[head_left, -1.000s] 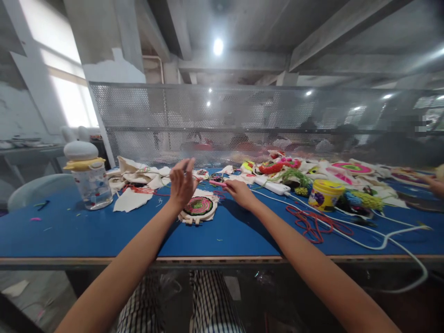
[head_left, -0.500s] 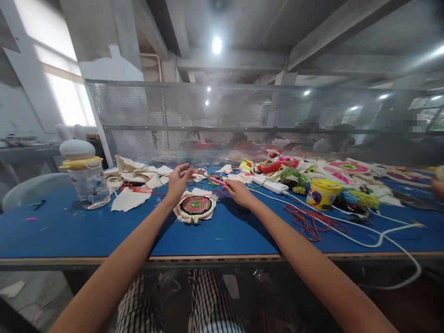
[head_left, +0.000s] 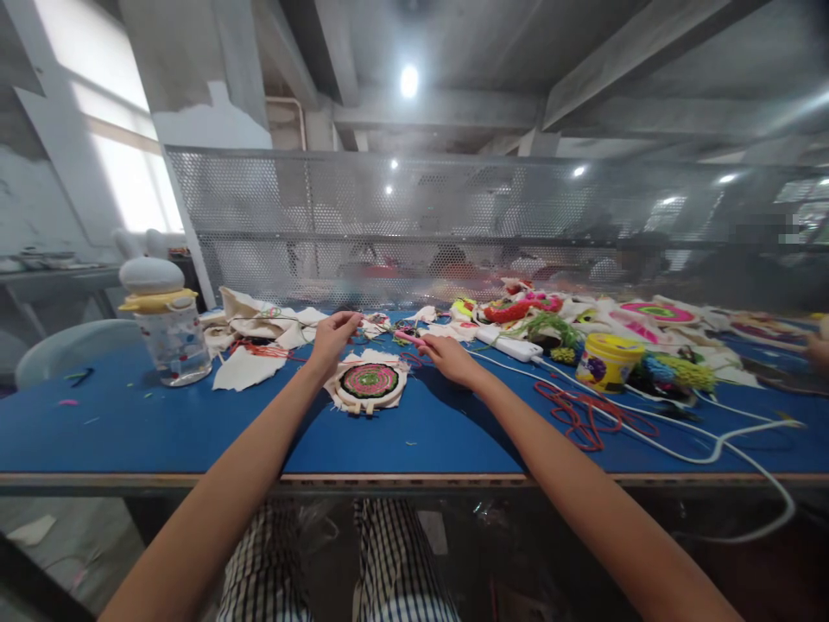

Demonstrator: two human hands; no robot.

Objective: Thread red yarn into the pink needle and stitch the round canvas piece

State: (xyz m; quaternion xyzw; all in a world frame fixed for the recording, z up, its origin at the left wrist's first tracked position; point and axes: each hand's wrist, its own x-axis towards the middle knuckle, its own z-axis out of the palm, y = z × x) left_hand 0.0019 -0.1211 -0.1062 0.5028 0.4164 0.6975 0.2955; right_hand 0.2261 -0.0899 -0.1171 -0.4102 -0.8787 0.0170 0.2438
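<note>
My right hand (head_left: 448, 358) is closed around a slim pink pen-shaped tool (head_left: 409, 339), whose tip points left toward my other hand. My left hand (head_left: 337, 337) is raised with its fingertips pinched together; whatever lies between them is too small to make out. Below and between both hands, an embroidery hoop (head_left: 370, 404) lies flat on the blue table (head_left: 389, 449). White cloth is stretched in it, bearing a round looped pattern (head_left: 369, 380) of pink, green and black rings. Neither hand touches the hoop.
At left stand a bottle with a rabbit-shaped lid (head_left: 169, 337) and a piece of white cloth (head_left: 247, 367). To the right are a yellow tub (head_left: 609, 363), red yarn (head_left: 583, 415), a white power strip (head_left: 509, 344), its cable and piled yarn pieces. Another person's hand (head_left: 819, 345) shows at far right.
The fingers of my left hand have closed from a looser, spread pose into a pinch. My right hand keeps the pink tool nearly in place. The whole view has shifted slightly.
</note>
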